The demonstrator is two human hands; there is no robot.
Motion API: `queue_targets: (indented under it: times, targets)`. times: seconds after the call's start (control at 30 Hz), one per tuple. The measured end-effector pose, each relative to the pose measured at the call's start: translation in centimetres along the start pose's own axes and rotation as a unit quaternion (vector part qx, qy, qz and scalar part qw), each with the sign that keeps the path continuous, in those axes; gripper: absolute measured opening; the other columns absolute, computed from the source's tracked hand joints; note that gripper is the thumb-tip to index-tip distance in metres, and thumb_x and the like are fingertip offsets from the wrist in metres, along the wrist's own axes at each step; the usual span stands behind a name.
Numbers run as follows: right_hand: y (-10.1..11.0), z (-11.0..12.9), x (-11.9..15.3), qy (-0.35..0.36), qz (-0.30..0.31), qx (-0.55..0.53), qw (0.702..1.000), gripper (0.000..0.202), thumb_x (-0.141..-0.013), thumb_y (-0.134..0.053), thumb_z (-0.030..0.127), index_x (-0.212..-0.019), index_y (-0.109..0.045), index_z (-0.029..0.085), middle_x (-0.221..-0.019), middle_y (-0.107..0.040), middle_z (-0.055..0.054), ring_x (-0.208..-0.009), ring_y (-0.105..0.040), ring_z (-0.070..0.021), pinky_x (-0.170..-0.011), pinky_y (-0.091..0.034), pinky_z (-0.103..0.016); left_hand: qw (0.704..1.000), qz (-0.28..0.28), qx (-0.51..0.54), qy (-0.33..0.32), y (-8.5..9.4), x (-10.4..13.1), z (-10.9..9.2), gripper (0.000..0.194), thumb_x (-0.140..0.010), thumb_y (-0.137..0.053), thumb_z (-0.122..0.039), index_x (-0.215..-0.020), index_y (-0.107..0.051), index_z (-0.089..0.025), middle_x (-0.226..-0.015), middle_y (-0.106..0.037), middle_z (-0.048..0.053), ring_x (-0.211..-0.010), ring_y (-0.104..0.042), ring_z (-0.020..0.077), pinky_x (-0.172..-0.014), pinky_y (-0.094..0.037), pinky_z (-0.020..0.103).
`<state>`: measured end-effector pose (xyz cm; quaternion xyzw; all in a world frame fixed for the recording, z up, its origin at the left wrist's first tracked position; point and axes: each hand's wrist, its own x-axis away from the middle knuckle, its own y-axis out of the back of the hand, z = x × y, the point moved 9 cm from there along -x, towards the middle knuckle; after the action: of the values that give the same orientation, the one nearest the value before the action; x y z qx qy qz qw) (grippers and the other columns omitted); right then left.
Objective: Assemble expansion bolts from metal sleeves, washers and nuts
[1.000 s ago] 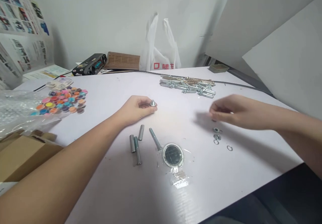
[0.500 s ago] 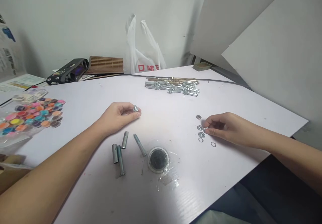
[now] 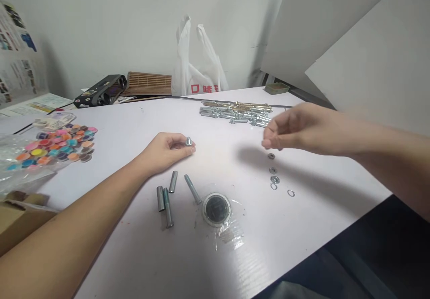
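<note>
Fingers and thumb of my left hand (image 3: 171, 149) are closed around a metal bolt (image 3: 188, 140); its threaded end and a flat washer or collar show above the fingers. My right hand (image 3: 289, 131) hovers above the table, fingertips pinched together; whatever they hold is too small or hidden to name. Below it lie three hex nuts (image 3: 275, 179) in a column, plus a thin ring washer (image 3: 273, 186) and another ring (image 3: 290, 193). Nearer me lie two metal sleeves (image 3: 173, 181) and two loose bolts (image 3: 192, 188).
A round dark-centred disc (image 3: 217, 209) sits taped to the tabletop. Behind is a pile of assembled anchor bolts (image 3: 235, 111). Colourful caps (image 3: 60, 144) spill from a plastic bag at left, near a cardboard box (image 3: 20, 218). A white carrier bag (image 3: 198, 66) stands at the back.
My right hand has risen off the nuts and moved up and slightly left, towards my left hand. My left hand keeps its hold on the bolt. The view has shifted a little.
</note>
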<state>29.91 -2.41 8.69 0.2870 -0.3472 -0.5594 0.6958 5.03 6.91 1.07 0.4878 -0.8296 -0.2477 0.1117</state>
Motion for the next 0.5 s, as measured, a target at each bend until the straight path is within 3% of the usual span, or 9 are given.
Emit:
queue_targets:
  times: [0.1, 0.2, 0.33, 0.5]
  targets:
    - [-2.2, 4.9, -3.4, 0.059, 0.021, -0.035, 0.997, 0.031, -0.075, -0.071, 0.049, -0.088, -0.075, 0.021, -0.073, -0.068, -0.005, -0.056, -0.054, -0.0140, -0.048, -0.040, -0.029, 1.000, 0.009, 0.013, -0.005, -0.2, 0.1, -0.4, 0.024, -0.074, -0.075, -0.036, -0.086, -0.074, -0.015, -0.088, -0.074, 0.005, -0.082, -0.066, 0.0179, -0.077, -0.049, 0.027]
    - [-5.0, 8.3, -6.7, 0.135, 0.018, -0.066, 0.988, 0.021, -0.076, -0.071, 0.038, -0.086, -0.077, 0.021, -0.072, -0.068, -0.003, -0.061, -0.056, -0.0139, -0.054, -0.043, -0.028, 1.000, 0.012, 0.005, -0.014, -0.2, 0.2, -0.7, 0.023, -0.076, -0.073, -0.034, -0.086, -0.073, -0.014, -0.080, -0.072, 0.003, -0.073, -0.062, 0.0145, -0.071, -0.047, 0.026]
    - [-7.6, 8.7, -9.5, 0.152, 0.024, -0.088, 0.984, 0.018, -0.077, -0.069, 0.031, -0.086, -0.077, 0.019, -0.075, -0.071, -0.004, -0.070, -0.059, -0.0159, -0.060, -0.046, -0.028, 0.999, 0.017, 0.003, -0.028, -0.2, 0.2, -0.8, 0.022, -0.076, -0.072, -0.034, -0.083, -0.072, -0.013, -0.072, -0.067, 0.001, -0.065, -0.056, 0.0118, -0.065, -0.044, 0.025]
    - [-7.9, 8.4, -9.9, 0.166, 0.022, -0.130, 0.977, 0.016, -0.076, -0.070, 0.029, -0.085, -0.077, 0.018, -0.079, -0.072, -0.006, -0.072, -0.060, -0.0166, -0.065, -0.048, -0.030, 0.999, 0.009, 0.011, -0.039, -0.2, 0.1, -0.5, 0.022, -0.076, -0.071, -0.034, -0.081, -0.070, -0.013, -0.070, -0.064, 0.001, -0.064, -0.053, 0.0110, -0.063, -0.042, 0.024]
